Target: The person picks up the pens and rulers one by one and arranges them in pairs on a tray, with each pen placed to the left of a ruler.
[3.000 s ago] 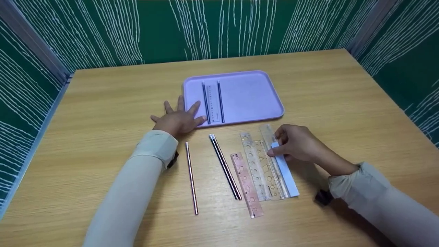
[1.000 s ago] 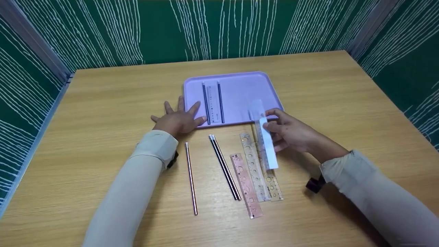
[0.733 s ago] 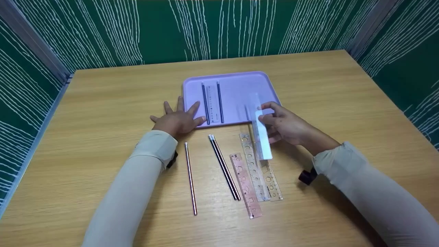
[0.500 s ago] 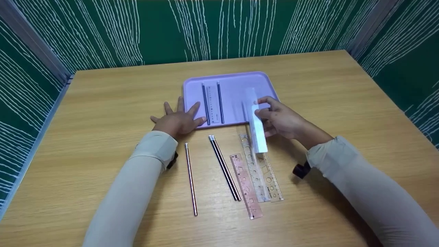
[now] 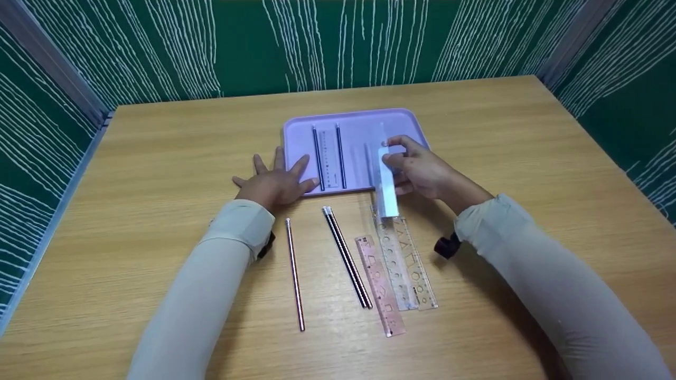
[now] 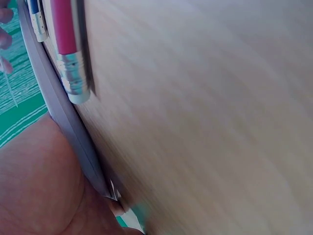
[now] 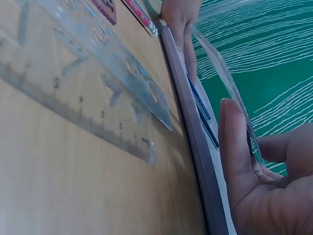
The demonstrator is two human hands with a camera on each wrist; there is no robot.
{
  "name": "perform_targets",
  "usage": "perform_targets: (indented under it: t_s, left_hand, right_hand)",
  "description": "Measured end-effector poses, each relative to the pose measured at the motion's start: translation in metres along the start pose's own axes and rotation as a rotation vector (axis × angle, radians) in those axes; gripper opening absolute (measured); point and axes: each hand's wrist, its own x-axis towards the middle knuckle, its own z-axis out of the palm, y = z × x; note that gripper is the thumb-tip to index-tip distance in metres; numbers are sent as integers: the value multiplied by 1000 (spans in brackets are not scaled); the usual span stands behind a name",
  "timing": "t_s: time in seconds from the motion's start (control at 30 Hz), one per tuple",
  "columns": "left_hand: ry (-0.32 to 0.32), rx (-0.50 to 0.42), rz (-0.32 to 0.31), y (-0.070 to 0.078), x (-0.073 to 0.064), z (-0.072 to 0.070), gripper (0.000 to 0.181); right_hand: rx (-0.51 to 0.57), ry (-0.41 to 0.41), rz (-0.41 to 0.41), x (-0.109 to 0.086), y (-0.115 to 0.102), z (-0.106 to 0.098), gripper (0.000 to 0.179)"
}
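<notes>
White-striped clear ruler (image 5: 387, 184) is pinched by the right hand (image 5: 421, 167) above the five o'clock edge of the tray (image 5: 363, 126), whose eight o'clock corner is touched by the splayed left hand (image 5: 277, 182).

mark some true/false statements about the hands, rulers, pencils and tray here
1. The right hand holds up a clear ruler with a pale strip. True.
2. The left hand grips a pencil. False: the left hand has its fingers spread at the left end of the tray.
3. Two pencils lie in the tray with a flat ruler between them. True.
4. The pink ruler lies in the tray. False: the pink ruler lies on the table.
5. A single pencil lies apart from a pair of pencils on the table. True.
</notes>
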Motion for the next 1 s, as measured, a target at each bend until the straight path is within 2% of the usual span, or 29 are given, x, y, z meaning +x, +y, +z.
perform_targets:
  t_s: [0.3,0.57,0.73,1.0]
  left_hand:
    - [-3,22,2,-1,1,-1,75]
    - [-6,19,6,-3,-1,-2,75]
    - [0,12,1,-2,-1,-2,74]
    - [1,3,-7,0,1,-1,74]
  right_hand:
    - [11,-4,-4,16,-12,6,43]
    - [68,-13,-9,32,-23,12,40]
    - [21,6,-3,44,-28,14,38]
    - [-69,65,64,65,-34,12,42]
